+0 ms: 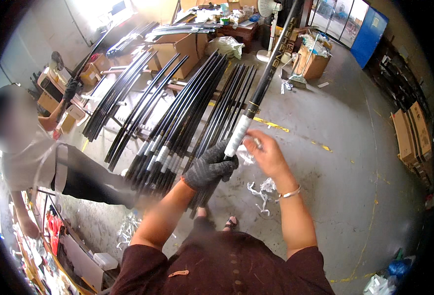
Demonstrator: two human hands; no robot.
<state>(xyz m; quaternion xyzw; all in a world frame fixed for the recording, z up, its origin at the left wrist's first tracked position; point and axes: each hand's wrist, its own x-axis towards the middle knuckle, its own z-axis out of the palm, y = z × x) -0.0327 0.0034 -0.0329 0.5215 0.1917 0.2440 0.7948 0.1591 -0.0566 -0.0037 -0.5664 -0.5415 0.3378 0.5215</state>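
A long black fishing rod [261,91] with gold rings slants up and to the right in front of me. White wrapping [237,136] covers the grip near its lower end. My left hand [209,166], in a dark grey knitted glove, is closed around the butt just below the wrapping. Beside the white grip is my bare right hand [267,153], its fingers curled in and pressed together. A bit of white shows at those fingertips, too small to make out. Below them, white strips [262,189] lie curled on the floor.
Rows of black rods [177,123] rest on a rack ahead and left, several with white grips. A co-worker [35,142] with a gloved hand stands at the left. Cardboard boxes [180,51], a fan [268,29] and a dustpan [297,78] stand further back.
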